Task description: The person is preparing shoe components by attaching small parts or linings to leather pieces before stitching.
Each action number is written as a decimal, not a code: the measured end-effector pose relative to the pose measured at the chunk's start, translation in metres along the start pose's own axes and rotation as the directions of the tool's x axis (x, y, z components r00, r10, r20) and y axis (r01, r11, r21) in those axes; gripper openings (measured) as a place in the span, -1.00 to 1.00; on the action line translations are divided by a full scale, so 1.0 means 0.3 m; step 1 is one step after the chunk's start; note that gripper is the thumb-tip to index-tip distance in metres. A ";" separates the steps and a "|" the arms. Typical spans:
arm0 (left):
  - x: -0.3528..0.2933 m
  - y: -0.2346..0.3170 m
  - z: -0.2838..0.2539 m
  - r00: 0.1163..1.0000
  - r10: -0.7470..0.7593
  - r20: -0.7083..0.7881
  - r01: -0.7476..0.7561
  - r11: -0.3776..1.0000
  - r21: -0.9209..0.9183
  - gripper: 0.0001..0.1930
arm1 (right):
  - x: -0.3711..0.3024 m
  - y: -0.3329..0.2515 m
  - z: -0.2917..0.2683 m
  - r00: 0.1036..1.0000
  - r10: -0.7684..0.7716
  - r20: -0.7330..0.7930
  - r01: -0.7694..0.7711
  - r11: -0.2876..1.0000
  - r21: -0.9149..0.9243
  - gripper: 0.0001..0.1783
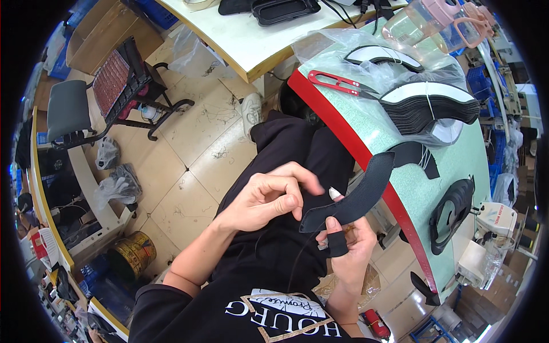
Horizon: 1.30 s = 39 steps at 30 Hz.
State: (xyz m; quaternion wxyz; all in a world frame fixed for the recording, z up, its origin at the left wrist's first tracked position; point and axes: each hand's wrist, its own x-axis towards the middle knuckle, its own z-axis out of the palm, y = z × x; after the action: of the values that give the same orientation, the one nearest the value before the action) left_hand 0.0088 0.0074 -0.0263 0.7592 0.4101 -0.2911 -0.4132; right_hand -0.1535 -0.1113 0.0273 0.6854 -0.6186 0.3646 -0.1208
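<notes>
My right hand (355, 243) grips a curved black fabric strip (366, 188), thumb on its near face, fingers behind. The strip has a stitched edge and a mesh-like surface; its upper end reaches over the table's red edge. A black band wraps one finger of this hand, and a fingertip in a whitish cover shows above the strip. Just left of the strip's lower end is my left hand (269, 197), its fingers half curled and apart, the index blurred. I see nothing held in it. A thin dark thread hangs below the strip's lower end, over my dark clothes.
On the green table (423, 206) lie red thread snips (337, 81), a tied stack of black curved pieces (426, 108) on clear plastic, a black moulded part (452, 214) and a pink-lidded bottle (420, 26). A sewing machine (486, 240) stands right. A chair (71, 111) stands left.
</notes>
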 end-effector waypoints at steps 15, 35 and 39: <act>0.010 0.117 0.017 0.955 0.289 -0.074 -0.052 0.406 0.912 -0.74 | 0.030 -0.011 -0.008 0.963 -0.173 -0.207 0.153 0.982 -0.107 -0.63; 0.042 0.062 0.096 0.966 0.250 0.070 -0.179 0.448 0.876 -0.79 | 0.015 0.042 0.041 0.912 -0.407 -0.047 0.346 0.825 -0.446 -0.78; 0.038 0.047 0.103 0.970 0.231 0.076 -0.169 0.414 0.895 -0.79 | 0.021 0.061 0.037 0.865 -0.502 0.017 0.420 0.703 -0.573 -0.77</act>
State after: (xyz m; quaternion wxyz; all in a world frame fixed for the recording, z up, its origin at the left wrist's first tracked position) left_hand -0.0042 -0.0098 0.0024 0.4791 0.7231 -0.4892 -0.0912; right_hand -0.1471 -0.1032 0.0075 0.3939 -0.8525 0.2641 -0.2198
